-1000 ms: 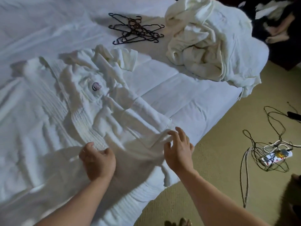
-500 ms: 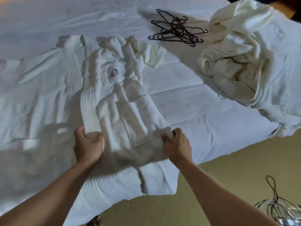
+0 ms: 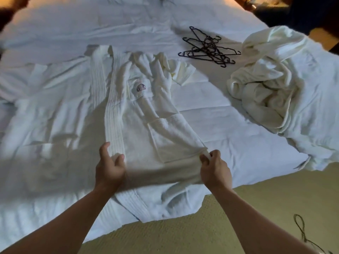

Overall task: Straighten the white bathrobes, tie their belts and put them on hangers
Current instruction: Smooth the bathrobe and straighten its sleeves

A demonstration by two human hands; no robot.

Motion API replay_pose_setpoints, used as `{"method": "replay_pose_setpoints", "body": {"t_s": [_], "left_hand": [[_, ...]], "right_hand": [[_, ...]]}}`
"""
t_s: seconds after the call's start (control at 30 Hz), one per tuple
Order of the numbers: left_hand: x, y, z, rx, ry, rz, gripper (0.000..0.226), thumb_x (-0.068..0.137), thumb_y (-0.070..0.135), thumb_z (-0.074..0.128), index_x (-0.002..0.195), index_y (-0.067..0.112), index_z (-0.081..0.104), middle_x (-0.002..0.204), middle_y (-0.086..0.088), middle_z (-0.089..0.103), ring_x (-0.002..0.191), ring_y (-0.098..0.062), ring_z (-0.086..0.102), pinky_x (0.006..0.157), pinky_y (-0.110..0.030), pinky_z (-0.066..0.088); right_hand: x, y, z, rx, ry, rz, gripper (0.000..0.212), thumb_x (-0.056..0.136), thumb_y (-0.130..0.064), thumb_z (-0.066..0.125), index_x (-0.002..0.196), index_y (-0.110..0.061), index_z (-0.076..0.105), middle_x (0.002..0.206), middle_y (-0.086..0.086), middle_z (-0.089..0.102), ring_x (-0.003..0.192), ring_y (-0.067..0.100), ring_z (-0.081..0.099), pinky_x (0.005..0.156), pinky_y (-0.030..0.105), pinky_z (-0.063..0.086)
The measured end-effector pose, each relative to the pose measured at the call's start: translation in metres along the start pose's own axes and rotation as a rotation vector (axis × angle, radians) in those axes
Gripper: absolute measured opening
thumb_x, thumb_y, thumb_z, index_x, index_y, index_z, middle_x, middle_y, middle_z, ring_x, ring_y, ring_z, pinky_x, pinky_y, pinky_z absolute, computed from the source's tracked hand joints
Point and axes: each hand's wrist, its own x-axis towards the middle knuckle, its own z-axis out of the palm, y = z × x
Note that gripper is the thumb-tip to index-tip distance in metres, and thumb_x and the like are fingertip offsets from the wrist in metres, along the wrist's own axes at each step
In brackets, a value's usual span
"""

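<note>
A white bathrobe [image 3: 143, 114] with a dark chest emblem lies spread on the bed, collar at the far end, hem hanging over the near edge. My left hand [image 3: 110, 167] pinches its ribbed front band. My right hand [image 3: 214, 167] grips the outer edge of the same front panel beside the pocket, and the cloth is stretched taut between both hands. A pile of several black hangers [image 3: 209, 47] lies behind the robe. A heap of crumpled white bathrobes [image 3: 275, 85] sits at the right. No belt is clearly visible.
The bed [image 3: 128, 24] with a white sheet fills most of the view. Tan carpet [image 3: 238, 226] lies below its near edge. A dark cable [image 3: 302, 231] curls on the floor at the lower right.
Both hands went from hovering over the robe to gripping its front panel and pulling it flat toward me. The view has shifted left, so hangers and heap appear further right.
</note>
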Motion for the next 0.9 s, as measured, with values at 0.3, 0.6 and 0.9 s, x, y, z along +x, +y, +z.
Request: {"method": "replay_pose_setpoints", "body": {"t_s": [0.3, 0.6, 0.9], "left_hand": [[-0.019, -0.013, 0.025, 0.264, 0.104, 0.087, 0.054, 0.088, 0.005, 0.055, 0.140, 0.014, 0.044, 0.135, -0.023, 0.044, 0.115, -0.047, 0.051, 0.095, -0.055, 0.045], [-0.017, 0.059, 0.065, 0.481, 0.086, 0.153, 0.069, 0.063, 0.023, 0.043, 0.130, 0.017, 0.056, 0.153, -0.018, 0.034, 0.123, -0.049, 0.048, 0.100, -0.056, 0.041], [0.045, 0.119, 0.116, 0.471, -0.050, 0.270, 0.052, 0.075, 0.024, 0.053, 0.127, 0.025, 0.058, 0.149, -0.009, 0.041, 0.121, -0.039, 0.055, 0.097, -0.048, 0.046]], "right_hand": [[-0.009, 0.034, 0.018, -0.022, -0.345, 0.076, 0.015, 0.098, -0.025, 0.044, 0.108, -0.018, 0.035, 0.091, 0.002, 0.058, 0.082, 0.027, 0.059, 0.080, 0.045, 0.053], [0.051, 0.023, -0.024, -0.062, -0.386, -0.148, 0.033, 0.087, -0.018, 0.041, 0.118, -0.029, 0.041, 0.121, -0.003, 0.056, 0.103, 0.027, 0.057, 0.092, 0.046, 0.049], [0.151, -0.002, -0.041, -0.108, -0.310, -0.318, 0.050, 0.091, -0.012, 0.045, 0.137, -0.030, 0.038, 0.143, -0.003, 0.041, 0.119, 0.026, 0.052, 0.099, 0.042, 0.041]]}}
